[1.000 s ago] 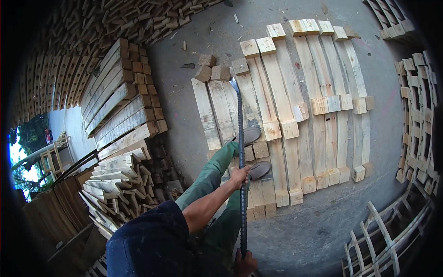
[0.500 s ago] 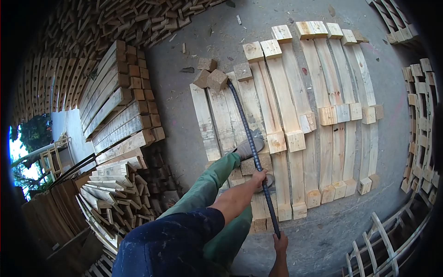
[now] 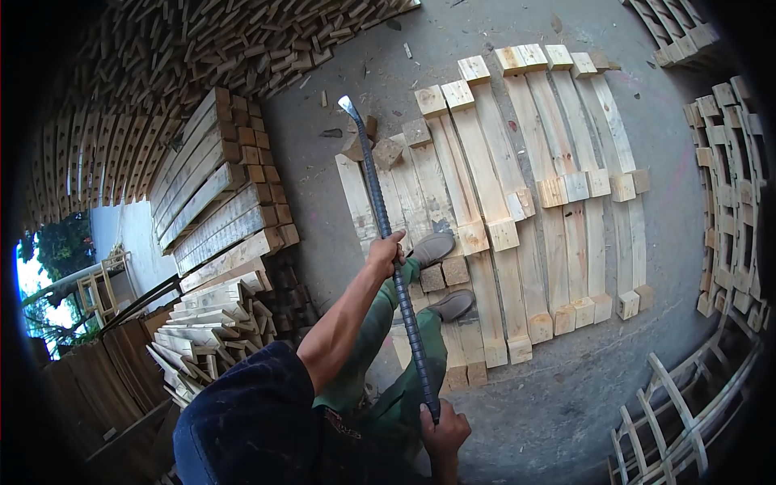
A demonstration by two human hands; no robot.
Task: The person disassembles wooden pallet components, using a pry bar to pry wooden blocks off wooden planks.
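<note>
A long ribbed metal pry bar (image 3: 376,194) slants across the view, its bright flattened tip at the upper left. My left hand (image 3: 386,252) is closed round its middle. Lower down, my right hand (image 3: 443,428) grips the bar near its bottom end. Beneath the tip lie loose wooden blocks (image 3: 386,153), partly hidden by the bar, at the top of some boards (image 3: 404,190). My shoes (image 3: 432,249) are beside more blocks (image 3: 444,275) set on these boards. To the right are rows of pale boards with blocks (image 3: 517,234) at their ends and middles.
Stacked timbers (image 3: 214,190) stand at the left, above a pile of thin wooden pieces (image 3: 206,331). A large heap of wood (image 3: 218,40) fills the upper left. Pallets (image 3: 723,194) stand at the right, and a slatted wooden frame (image 3: 667,412) is at the lower right.
The bar's tip has come up off the loose blocks and moved left. Both hands have shifted left with the bar. A loose block near the tip has changed position slightly.
</note>
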